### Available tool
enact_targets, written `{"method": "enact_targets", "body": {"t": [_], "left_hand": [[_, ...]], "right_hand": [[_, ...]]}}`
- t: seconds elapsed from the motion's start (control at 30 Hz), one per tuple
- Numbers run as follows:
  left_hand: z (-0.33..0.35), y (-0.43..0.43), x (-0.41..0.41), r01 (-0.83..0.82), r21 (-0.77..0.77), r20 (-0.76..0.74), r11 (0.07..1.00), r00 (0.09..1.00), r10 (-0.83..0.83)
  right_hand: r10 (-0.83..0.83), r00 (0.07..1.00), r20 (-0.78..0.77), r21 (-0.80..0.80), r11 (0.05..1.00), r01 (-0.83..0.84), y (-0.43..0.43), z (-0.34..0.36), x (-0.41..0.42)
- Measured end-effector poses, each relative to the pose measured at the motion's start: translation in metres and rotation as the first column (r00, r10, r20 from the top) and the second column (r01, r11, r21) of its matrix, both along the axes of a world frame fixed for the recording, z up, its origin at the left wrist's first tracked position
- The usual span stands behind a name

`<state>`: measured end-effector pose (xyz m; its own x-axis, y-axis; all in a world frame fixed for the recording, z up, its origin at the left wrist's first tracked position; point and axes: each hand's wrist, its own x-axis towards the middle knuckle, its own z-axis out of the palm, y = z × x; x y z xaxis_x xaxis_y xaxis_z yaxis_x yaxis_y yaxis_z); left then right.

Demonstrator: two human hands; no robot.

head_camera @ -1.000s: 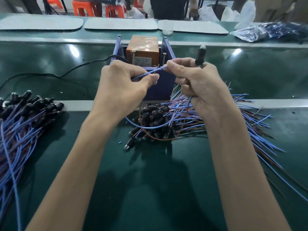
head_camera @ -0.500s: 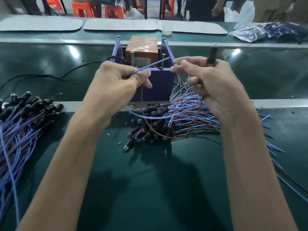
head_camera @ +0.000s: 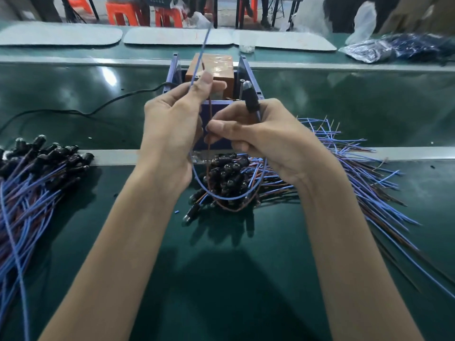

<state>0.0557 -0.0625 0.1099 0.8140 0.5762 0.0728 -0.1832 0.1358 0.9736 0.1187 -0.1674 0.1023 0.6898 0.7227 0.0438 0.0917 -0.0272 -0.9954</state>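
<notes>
Pinching the blue wire [head_camera: 201, 55], the left hand [head_camera: 172, 126] has swung its end upright, off the far box [head_camera: 173, 70]; the right hand [head_camera: 270, 141], gripping the plug [head_camera: 250, 97], now pinches the brown wire [head_camera: 210, 112], likely next for stripping, above the pile [head_camera: 226, 171].

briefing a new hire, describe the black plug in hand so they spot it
Find the blue box on the green belt. Just before it, the right hand holds one black plug. Unlike the heaped plugs below, it stands upright, off the belt.
</notes>
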Motion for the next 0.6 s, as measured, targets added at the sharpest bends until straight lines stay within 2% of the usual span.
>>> {"method": "enact_targets", "body": {"t": [0.13, 0.23, 0.37, 0.47, 0.6], "left_hand": [[-0.003, 0.005, 0.006, -0.075, 0.018, -0.015, 0.997, 0.997, 0.075], [-0.004, 0.016, 0.008, -0.124, 0.035, 0.021, 0.992, 0.992, 0.124], [-0.01, 0.034, 0.006, -0.248, 0.33, 0.03, 0.911, 0.967, 0.252], [-0.014, 0.044, 0.002, -0.294, 0.46, 0.027, 0.838, 0.948, 0.317], [-0.019, 0.052, 0.0, -0.301, 0.605, -0.025, 0.737, 0.918, 0.395]], "right_hand": [[-0.078, 0.995, -0.068, 0.008, 0.997, 0.079, 0.007, 0.003, -0.001], [-0.175, 0.978, -0.111, 0.075, 0.98, 0.183, 0.008, 0.006, 0.003], [-0.346, 0.929, -0.132, 0.204, 0.908, 0.367, 0.003, 0.006, 0.011], [-0.456, 0.872, -0.178, 0.252, 0.835, 0.489, 0.001, 0.001, 0.018], [-0.538, 0.818, -0.204, 0.233, 0.785, 0.574, -0.002, -0.008, 0.026]]}}
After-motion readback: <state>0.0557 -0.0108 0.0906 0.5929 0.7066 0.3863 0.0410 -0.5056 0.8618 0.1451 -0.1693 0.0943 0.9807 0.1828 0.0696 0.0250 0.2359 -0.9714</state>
